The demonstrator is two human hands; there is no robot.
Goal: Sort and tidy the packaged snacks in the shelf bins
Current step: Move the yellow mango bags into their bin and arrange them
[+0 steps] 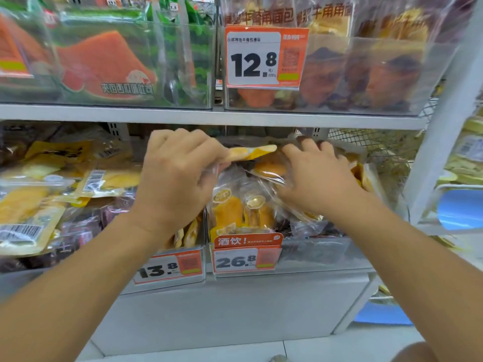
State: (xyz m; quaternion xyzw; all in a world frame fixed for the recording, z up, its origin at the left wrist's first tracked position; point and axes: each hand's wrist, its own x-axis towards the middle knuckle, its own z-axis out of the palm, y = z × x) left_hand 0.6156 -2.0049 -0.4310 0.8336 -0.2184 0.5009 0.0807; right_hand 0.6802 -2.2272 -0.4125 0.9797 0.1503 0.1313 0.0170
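Two hands are seen at a lower shelf bin [313, 253] of snack packets. A yellow packet [252, 152] is pinched by the left hand [175, 176]; the right hand [317, 176], fingers spread, is pressed on clear packets [248, 210]. Slippery wrappers could slide out if shoved. Tags read "26.8" [236, 262], "13.8" [159, 270], "12.8" [252, 64].

The left hand [177, 176] pinches a yellow snack packet [252, 152]; the right hand [317, 178] rests on bagged snacks [251, 205].
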